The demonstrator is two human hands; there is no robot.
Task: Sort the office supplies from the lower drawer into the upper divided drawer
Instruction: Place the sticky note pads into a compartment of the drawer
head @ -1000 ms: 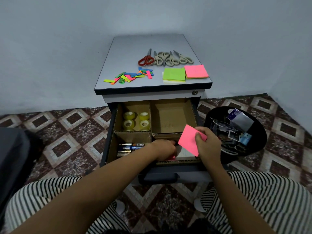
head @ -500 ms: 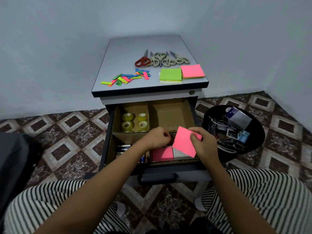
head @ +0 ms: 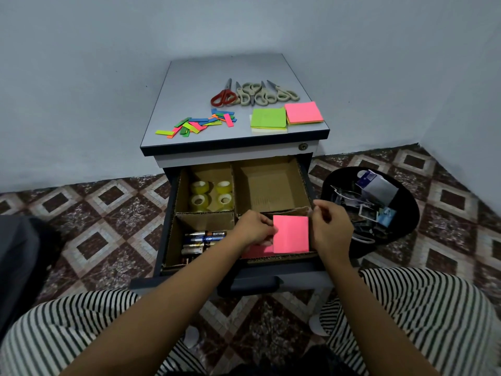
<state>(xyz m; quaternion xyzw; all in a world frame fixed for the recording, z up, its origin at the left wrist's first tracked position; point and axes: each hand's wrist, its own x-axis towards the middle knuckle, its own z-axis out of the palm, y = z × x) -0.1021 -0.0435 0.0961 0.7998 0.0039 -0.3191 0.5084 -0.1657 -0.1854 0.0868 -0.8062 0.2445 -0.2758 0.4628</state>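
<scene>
- both hands pinch pink sticky pad (head: 291,234), lower-right drawer compartment (head: 282,257), frame centre
- left hand (head: 253,229) on left edge
- right hand (head: 329,226) on right edge

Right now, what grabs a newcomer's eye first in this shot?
The bright pink square sticky pad between the left hand and right hand, over the near-right cardboard compartment of the open divided drawer. Next, the scattered multicoloured paper flags and the neon green sticky pad on the grey cabinet top, with a row of scissors behind them. Yellow tape rolls fill the far-left compartment.
</scene>
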